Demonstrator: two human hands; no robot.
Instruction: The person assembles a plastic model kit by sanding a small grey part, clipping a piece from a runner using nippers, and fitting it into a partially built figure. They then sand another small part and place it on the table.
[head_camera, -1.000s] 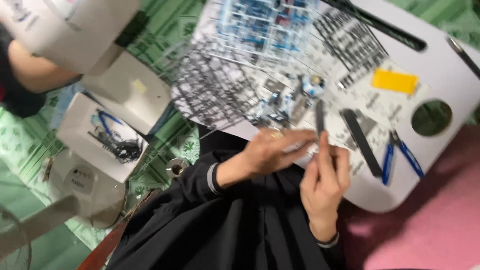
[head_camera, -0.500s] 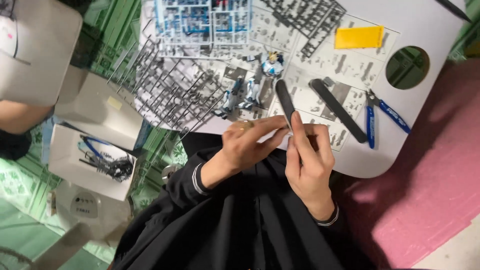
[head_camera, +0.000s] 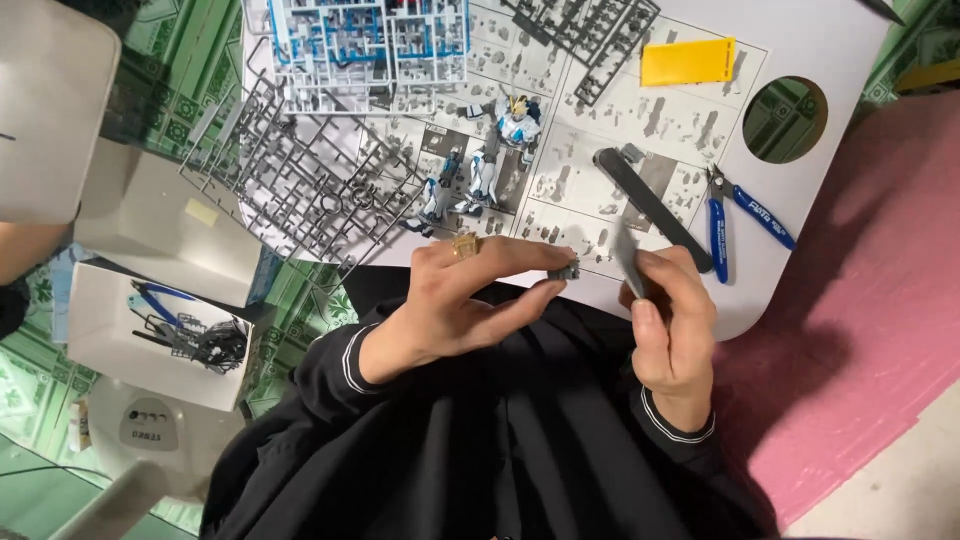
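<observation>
My left hand (head_camera: 455, 300) pinches a small grey model part (head_camera: 563, 268) between thumb and fingertips, just over the near edge of the white lap table (head_camera: 850, 60). A ring sits on one finger. My right hand (head_camera: 672, 320) grips a thin grey file stick (head_camera: 628, 258), its tip pointing up beside the part. Both hands hover above my black-clad lap. Beyond them, a white and blue model robot (head_camera: 490, 160) lies on the printed instruction sheet (head_camera: 600, 130).
Grey part frames (head_camera: 300, 185) and a blue and white frame (head_camera: 370, 45) cover the table's left. A second dark file (head_camera: 652, 208), blue-handled nippers (head_camera: 735, 210) and a yellow card (head_camera: 688, 62) lie at right. A white box (head_camera: 100, 335) with scraps sits left; pink mat (head_camera: 860, 330) right.
The view has shifted, so the table sits higher in frame. My hands have drawn slightly apart, and the file now stands off the part's right side.
</observation>
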